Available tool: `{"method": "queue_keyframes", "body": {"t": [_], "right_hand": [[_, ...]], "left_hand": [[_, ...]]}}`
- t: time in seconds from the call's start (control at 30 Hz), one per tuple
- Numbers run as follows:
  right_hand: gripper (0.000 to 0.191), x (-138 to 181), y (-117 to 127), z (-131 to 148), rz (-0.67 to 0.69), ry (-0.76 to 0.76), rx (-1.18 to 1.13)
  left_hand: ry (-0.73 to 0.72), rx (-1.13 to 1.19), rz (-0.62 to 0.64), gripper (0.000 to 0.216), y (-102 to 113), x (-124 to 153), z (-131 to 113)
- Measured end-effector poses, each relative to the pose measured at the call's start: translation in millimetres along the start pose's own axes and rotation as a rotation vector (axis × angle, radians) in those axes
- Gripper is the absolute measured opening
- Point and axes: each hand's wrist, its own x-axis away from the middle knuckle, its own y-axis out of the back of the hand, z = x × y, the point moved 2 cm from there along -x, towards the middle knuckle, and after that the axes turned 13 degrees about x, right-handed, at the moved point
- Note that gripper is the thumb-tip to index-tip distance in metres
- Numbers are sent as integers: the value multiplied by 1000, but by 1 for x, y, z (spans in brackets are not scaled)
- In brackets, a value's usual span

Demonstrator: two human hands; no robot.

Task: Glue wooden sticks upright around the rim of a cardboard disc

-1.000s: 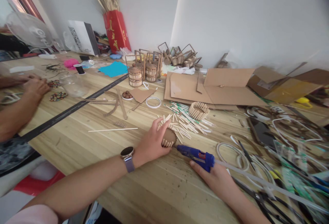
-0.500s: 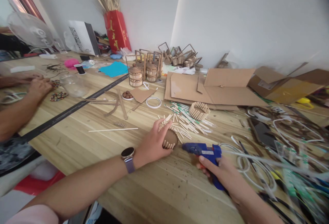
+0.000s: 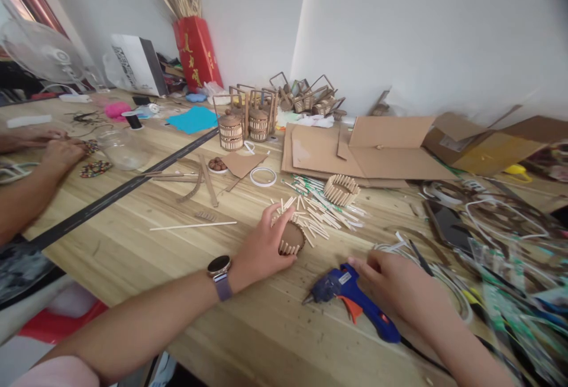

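Observation:
A small round basket base (image 3: 290, 239), a brown disc edged with short upright sticks, rests on the table. My left hand (image 3: 266, 239) curves around its left side, thumb and fingers gripping the rim. To the right a blue glue gun (image 3: 350, 292) with an orange trigger lies on its side, nozzle pointing left. Just beside its rear end is my right hand (image 3: 386, 274), off the handle, with the thumb stretched out and the other fingers partly curled and partly hidden. Beyond the left hand lie loose short wooden sticks (image 3: 322, 221).
A ring of sticks (image 3: 341, 190) stands behind the loose sticks, before flattened cardboard (image 3: 390, 162). Finished little baskets (image 3: 231, 129) stand farther back. Cables (image 3: 461, 292) and plastic wrappers crowd the right. Another person's hands (image 3: 62, 153) work at the left beside a jar (image 3: 119, 147).
My right hand has let go of the glue gun, which now lies on the table, and has moved slightly right of it. My left hand stays on the basket base.

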Motion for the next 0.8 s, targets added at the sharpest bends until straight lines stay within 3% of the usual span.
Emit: {"method": "queue_keyframes", "body": {"t": [0.27,0.37,0.8], "right_hand": [[6,-44,7,58,-73,332,-115],[11,-57,3,72,-79,366,-107],[20,-45,7,51,62,393,45]], "left_hand": [[-15,-29,-20,96,0,-1,1],[-17,-36,-17,97,1,-1,2],[3,-34,-1,97,2,-2,2]]}}
